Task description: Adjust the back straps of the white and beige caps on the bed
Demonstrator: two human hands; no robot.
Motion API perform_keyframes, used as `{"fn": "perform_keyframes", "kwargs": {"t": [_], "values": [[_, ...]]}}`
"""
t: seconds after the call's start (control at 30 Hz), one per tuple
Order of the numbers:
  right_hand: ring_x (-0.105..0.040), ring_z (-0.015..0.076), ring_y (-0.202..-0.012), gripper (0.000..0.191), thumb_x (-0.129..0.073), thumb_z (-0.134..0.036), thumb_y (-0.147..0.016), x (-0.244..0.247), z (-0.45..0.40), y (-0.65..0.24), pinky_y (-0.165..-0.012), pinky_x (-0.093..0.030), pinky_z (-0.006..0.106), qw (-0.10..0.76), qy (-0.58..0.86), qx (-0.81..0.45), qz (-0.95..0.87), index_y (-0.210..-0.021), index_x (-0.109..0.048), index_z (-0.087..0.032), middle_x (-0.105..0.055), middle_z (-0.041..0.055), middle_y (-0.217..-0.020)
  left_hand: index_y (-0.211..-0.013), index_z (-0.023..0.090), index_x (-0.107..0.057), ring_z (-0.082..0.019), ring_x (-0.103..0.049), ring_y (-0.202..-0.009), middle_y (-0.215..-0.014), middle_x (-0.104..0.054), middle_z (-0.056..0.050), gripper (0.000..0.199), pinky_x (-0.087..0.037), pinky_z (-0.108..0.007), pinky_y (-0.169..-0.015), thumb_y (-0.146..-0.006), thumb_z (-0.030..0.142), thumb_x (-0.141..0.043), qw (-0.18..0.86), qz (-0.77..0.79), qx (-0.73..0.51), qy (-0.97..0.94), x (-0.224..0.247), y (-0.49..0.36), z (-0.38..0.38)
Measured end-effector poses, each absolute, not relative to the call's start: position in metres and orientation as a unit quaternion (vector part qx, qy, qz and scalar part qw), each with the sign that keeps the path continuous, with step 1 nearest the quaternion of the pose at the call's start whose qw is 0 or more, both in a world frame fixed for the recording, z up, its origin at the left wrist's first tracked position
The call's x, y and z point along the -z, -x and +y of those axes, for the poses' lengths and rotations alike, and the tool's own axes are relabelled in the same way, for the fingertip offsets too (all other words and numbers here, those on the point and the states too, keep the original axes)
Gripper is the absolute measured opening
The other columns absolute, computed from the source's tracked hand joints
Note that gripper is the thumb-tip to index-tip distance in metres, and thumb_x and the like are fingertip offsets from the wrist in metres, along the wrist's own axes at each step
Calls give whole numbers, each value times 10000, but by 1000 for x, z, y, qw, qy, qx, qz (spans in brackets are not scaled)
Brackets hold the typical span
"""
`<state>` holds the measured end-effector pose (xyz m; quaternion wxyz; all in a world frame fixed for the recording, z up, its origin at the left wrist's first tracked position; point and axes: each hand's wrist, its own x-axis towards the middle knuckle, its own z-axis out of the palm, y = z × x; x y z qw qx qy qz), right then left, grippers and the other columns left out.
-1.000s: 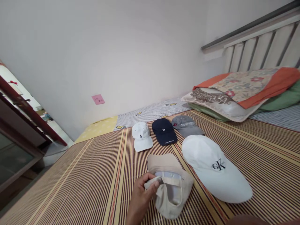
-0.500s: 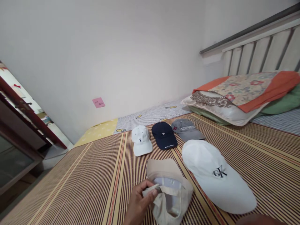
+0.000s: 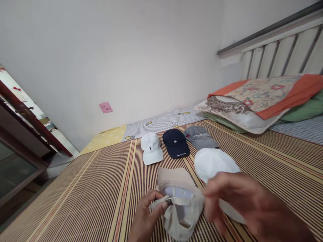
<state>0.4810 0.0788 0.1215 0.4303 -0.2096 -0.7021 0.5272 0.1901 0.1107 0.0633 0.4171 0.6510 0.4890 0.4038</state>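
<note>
A beige cap point(image 3: 176, 176) lies on the striped mat with its brim pointing away and its hollow inside and rear opening towards me. My left hand point(image 3: 148, 211) pinches the strap end beside the small dark buckle point(image 3: 168, 201) at the cap's back. My right hand point(image 3: 237, 198), blurred, hangs at the cap's right side with curved fingers apart and nothing visible in them; whether it touches the cap I cannot tell. Behind that hand, a white cap point(image 3: 214, 163) is partly covered, its front lettering hidden.
Beyond the beige cap sit a white cap with a small dark logo point(image 3: 152, 148), a navy cap point(image 3: 175, 143) and a grey cap point(image 3: 201, 137). Stacked pillows point(image 3: 259, 101) lie at the right, near a white slatted headboard point(image 3: 285, 53). The striped mat point(image 3: 83, 191) covers the bed.
My right hand has come up from the lower right edge to the beige cap's right side, now covering part of the large white cap. My left hand keeps its pinch on the strap.
</note>
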Motion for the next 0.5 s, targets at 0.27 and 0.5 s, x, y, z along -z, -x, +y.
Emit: {"fn": "perform_keyframes", "kwargs": {"t": [0.27, 0.5], "values": [[-632, 368, -1220, 729, -899, -615, -663, -119, 122, -469, -1082, -455, 498, 272, 385, -500, -726, -1289, -742, -276, -737, 101, -1296, -701, 213, -675, -245, -622, -932, -763, -670, -38, 339, -443, -324, -874, -830, 512, -768, 469, 457, -418, -630, -76, -170, 100], [-570, 164, -727, 567, -932, -610, -564, -99, 136, -443, -612, -394, 245, 224, 333, -541, -739, -918, -803, -186, -685, -10, -798, -686, 192, -664, -139, -480, -639, -681, -559, 7, 403, -368, -267, -612, -706, 542, -863, 553, 393, -548, -489, -71, -152, 88]]}}
